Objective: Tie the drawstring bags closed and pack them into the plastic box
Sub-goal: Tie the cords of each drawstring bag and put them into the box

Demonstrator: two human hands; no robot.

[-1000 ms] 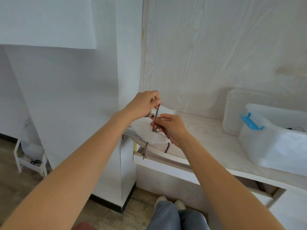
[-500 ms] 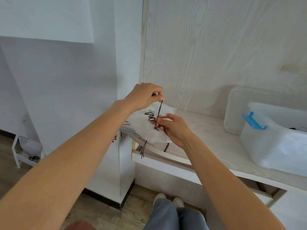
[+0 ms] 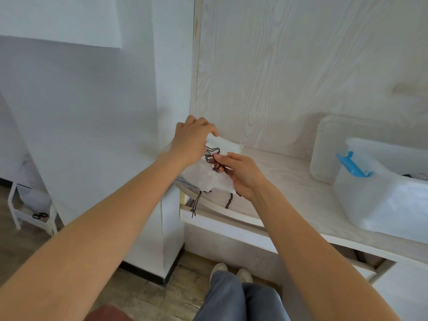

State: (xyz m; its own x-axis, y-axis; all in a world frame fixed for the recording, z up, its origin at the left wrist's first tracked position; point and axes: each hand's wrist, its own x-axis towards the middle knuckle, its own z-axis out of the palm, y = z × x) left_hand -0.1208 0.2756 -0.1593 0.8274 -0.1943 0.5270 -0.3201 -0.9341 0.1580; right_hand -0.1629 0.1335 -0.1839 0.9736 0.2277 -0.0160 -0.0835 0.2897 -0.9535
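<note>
From the head view, a white drawstring bag (image 3: 216, 179) is held up over the left end of the pale wooden shelf (image 3: 289, 188), the left hand (image 3: 193, 141) gripping its top edge with curled fingers while the right hand (image 3: 240, 173) pinches the dark drawstring (image 3: 212, 156) at the bag's middle. More bags seem to lie beneath it on that shelf, cords dangling over the front edge. The translucent plastic box (image 3: 379, 200) with its blue latch (image 3: 352, 164) sits at the shelf's right end, well apart from the bag.

The drawstring bag (image 3: 215, 179) is thin, matt white cloth with dark braided cord (image 3: 212, 156). The tabletop (image 3: 289, 181) shows pale, matt wood grain. The plastic box (image 3: 379, 200) is frosted, translucent plastic.
</note>
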